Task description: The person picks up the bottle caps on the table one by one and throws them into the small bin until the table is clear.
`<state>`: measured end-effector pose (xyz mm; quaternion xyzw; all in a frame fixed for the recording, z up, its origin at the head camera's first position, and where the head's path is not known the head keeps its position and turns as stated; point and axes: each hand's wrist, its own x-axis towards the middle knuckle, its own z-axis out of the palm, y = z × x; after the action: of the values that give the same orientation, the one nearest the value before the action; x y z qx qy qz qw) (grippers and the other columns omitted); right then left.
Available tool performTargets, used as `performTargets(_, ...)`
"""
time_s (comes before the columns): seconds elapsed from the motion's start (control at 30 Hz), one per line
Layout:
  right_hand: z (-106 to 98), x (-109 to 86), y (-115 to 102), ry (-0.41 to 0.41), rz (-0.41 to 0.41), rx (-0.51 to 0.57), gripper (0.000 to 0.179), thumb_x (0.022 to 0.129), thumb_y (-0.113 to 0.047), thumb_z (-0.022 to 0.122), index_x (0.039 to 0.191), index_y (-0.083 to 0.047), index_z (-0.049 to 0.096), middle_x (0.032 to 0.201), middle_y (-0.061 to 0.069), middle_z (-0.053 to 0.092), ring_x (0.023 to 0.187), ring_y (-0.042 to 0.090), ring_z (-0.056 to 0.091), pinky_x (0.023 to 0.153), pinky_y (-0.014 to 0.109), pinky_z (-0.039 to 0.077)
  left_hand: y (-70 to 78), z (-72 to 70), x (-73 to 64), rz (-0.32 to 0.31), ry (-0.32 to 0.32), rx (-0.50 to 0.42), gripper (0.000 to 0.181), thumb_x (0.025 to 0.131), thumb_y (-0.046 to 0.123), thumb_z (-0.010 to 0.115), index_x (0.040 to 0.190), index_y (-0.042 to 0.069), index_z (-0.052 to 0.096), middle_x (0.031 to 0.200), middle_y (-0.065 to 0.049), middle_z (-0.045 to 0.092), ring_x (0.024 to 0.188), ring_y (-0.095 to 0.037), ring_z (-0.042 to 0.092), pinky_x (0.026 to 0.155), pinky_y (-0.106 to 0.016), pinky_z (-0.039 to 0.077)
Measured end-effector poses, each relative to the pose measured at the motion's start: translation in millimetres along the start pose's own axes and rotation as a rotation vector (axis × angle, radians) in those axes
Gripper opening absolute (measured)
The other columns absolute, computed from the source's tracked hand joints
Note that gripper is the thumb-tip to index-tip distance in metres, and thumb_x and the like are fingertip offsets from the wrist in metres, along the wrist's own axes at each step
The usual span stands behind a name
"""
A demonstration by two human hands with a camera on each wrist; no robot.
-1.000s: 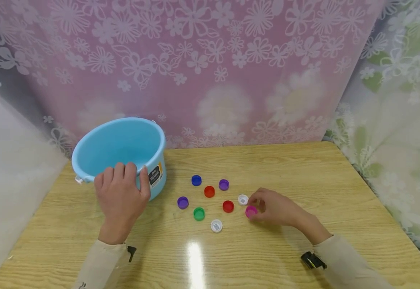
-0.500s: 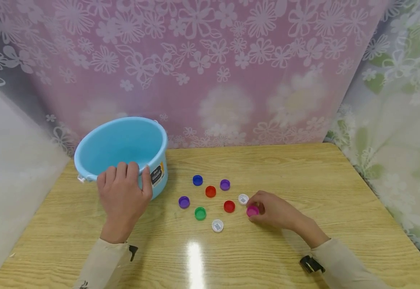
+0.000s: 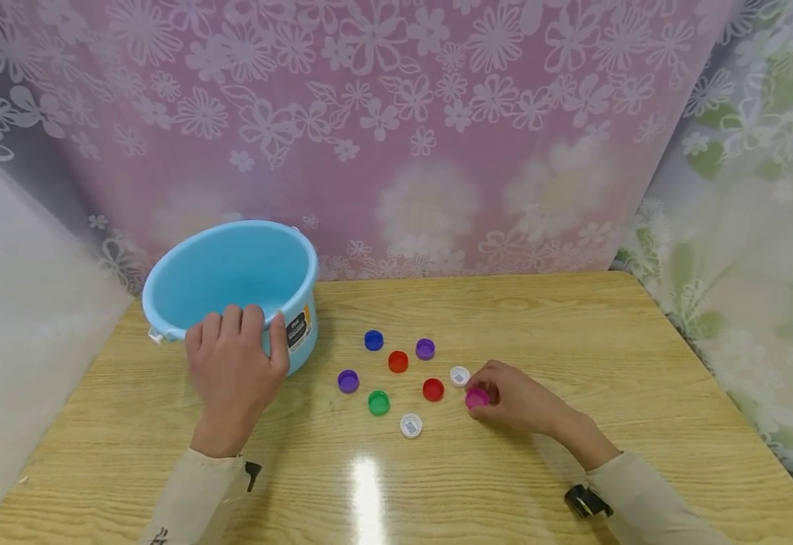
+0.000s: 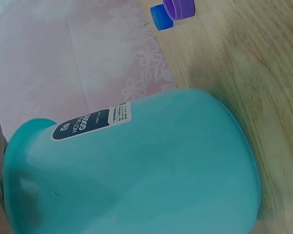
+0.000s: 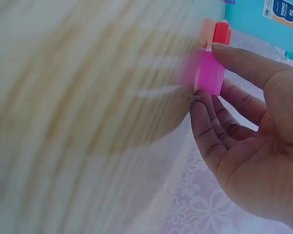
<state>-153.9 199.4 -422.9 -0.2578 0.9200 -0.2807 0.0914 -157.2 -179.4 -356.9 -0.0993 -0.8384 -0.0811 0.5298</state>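
Observation:
My left hand (image 3: 235, 371) grips the near rim of a light blue bucket (image 3: 232, 265), four fingers over the edge and the thumb along the outside. The bucket's label (image 4: 90, 123) shows in the left wrist view. At the right, my right hand (image 3: 522, 397) pinches a pink bottle cap (image 3: 477, 399) between thumb and fingers, down at the tabletop. In the right wrist view the pink cap (image 5: 211, 73) stands at the wood, with a red cap (image 5: 221, 34) behind it. A white cap (image 3: 460, 376) lies right beside the fingertips.
Several more caps lie scattered between the hands: a blue one (image 3: 373, 340), a green one (image 3: 379, 403), a white one (image 3: 411, 425), two purple and two red. The wooden table (image 3: 573, 318) ends at a pink floral curtain (image 3: 423, 151) behind.
Everything in the head view has shifted slightly to the right together. Both hands keep their holds, the left on the bucket rim and the right on the pink cap.

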Motion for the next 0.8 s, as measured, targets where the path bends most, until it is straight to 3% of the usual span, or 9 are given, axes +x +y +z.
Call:
performTargets(0.43, -1, -3.3, -1, 0.007, 0.012, -0.022, 0.025, 0.084, -0.02, 0.073, 0.106, -0.008, 0.066, 0.096, -0.003, 0.056, 0.08, 0.012, 0.052, 0.069, 0.026, 0.047, 1.1, 1.8, -0.9, -0.01, -0.014, -0.008, 0.034, 0.091, 0.031, 0.047, 0.073, 0.003, 0.045, 0.065, -0.013, 0.041, 0.059, -0.035, 0.037, 0.064, -0.049, 0.033)
performTargets(0.8, -19, 0.1, -10, -0.015, 0.06, 0.029, 0.031, 0.085, -0.021, 0.072, 0.111, -0.005, 0.065, 0.09, -0.003, 0.058, 0.078, 0.011, 0.053, 0.066, 0.026, 0.047, -0.6, 0.5, 0.2, -0.005, 0.005, -0.004, 0.033, 0.09, 0.03, 0.048, 0.072, 0.003, 0.044, 0.064, -0.012, 0.039, 0.057, -0.034, 0.035, 0.063, -0.049, 0.032)
